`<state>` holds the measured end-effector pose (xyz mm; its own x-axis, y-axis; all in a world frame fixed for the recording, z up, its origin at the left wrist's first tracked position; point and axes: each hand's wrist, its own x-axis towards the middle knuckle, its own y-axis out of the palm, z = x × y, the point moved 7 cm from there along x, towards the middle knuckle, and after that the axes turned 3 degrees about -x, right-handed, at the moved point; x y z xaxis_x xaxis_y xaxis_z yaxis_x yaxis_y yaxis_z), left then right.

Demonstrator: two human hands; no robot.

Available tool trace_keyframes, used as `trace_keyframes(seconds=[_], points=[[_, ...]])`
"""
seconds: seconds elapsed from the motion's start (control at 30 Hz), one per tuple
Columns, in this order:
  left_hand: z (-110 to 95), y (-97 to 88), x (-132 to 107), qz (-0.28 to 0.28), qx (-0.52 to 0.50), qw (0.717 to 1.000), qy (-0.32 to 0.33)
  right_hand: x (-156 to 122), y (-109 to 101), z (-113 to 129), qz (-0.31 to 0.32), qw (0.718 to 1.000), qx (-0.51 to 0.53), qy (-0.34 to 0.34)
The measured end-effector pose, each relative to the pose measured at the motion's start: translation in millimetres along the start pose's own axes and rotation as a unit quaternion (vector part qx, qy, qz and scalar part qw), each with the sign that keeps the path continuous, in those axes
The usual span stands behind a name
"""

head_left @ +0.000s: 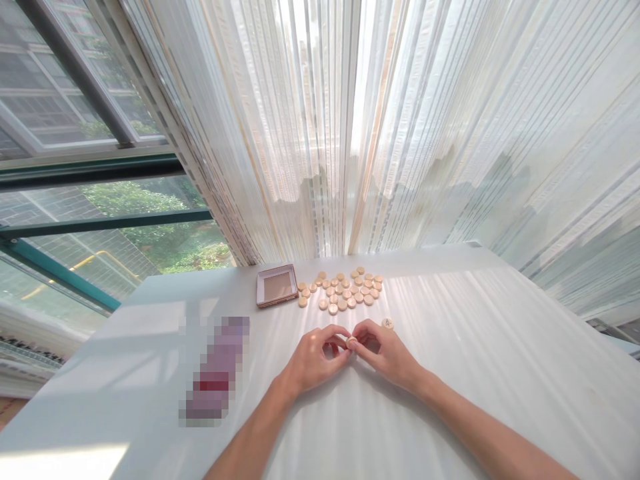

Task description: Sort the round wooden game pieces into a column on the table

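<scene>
Round, pale wooden Chinese chess pieces (347, 293) lie in a loose spread on the white table, beyond my hands. My left hand (319, 357) and my right hand (384, 353) meet over the table in front of them. Between their fingertips is one chess piece (351, 343), pinched from both sides and partly covered by the fingers. Just behind the right hand's knuckles, a single chess piece (387, 324) rests with a dark character showing on its face.
A shallow open box (277, 287) with a brown inside stands left of the spread pieces. Nearer on the left lies a blurred-out purple item (220, 370). Striped sheer curtains (350, 133) hang along the table's far edge, and a window (100, 200) is at left.
</scene>
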<state>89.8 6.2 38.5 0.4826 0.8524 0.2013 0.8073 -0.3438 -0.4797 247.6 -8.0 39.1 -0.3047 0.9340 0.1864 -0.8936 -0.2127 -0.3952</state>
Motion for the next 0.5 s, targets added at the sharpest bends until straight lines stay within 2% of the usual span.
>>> trace_keyframes(seconds=[0.5], points=[[4.5, -0.1, -0.8, -0.012, -0.024, 1.0, -0.007, -1.5, 0.2, 5.4, 0.005, 0.999, 0.016, -0.029]])
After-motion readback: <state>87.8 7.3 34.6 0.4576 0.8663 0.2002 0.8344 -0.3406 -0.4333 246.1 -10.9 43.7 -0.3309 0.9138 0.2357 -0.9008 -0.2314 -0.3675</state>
